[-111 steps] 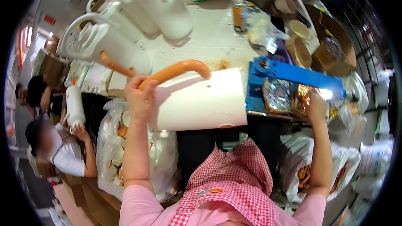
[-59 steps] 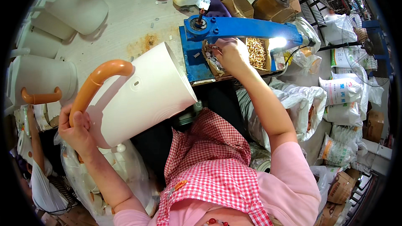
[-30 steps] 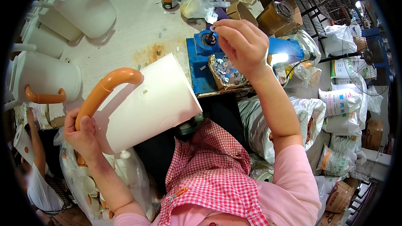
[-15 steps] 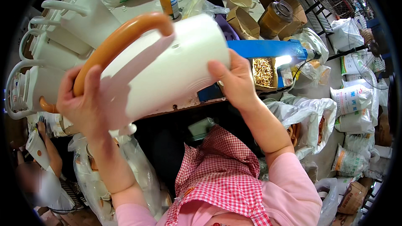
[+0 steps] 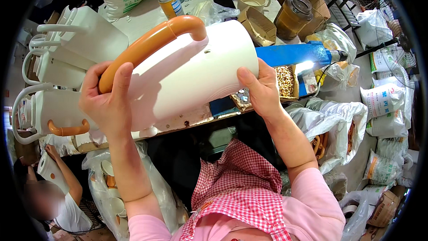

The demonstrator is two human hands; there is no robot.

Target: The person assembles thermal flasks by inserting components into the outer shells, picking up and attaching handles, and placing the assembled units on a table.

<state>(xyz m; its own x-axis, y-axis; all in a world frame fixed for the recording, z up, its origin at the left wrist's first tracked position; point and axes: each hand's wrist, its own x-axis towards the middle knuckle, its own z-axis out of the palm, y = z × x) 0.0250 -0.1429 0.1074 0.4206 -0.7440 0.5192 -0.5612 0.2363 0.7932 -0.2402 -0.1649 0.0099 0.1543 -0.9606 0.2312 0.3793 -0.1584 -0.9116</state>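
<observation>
Both hands hold up a white cylindrical plastic jug shell (image 5: 191,76) above the bench edge, lying nearly sideways. Along its upper side runs a curved orange handle (image 5: 149,42), whose far end meets the shell near a small hole. My left hand (image 5: 109,96) is closed round the handle's near end, thumb up, against the shell. At the shell's right end, my right hand (image 5: 261,87) grips the rim, its thumb on the outer wall and fingers behind. The shell's far side and the fingers there are hidden.
More white jugs (image 5: 96,31) stand at left. Behind my right hand are a blue machine arm (image 5: 292,56) and a box of brass-coloured screws (image 5: 285,80). A spray can (image 5: 170,3) and brown jar (image 5: 292,18) stand behind. Another person (image 5: 71,209) works at lower left.
The jug shell has moved to the right with both hands still on it. The view has shifted slightly, and the other person at lower left has moved.
</observation>
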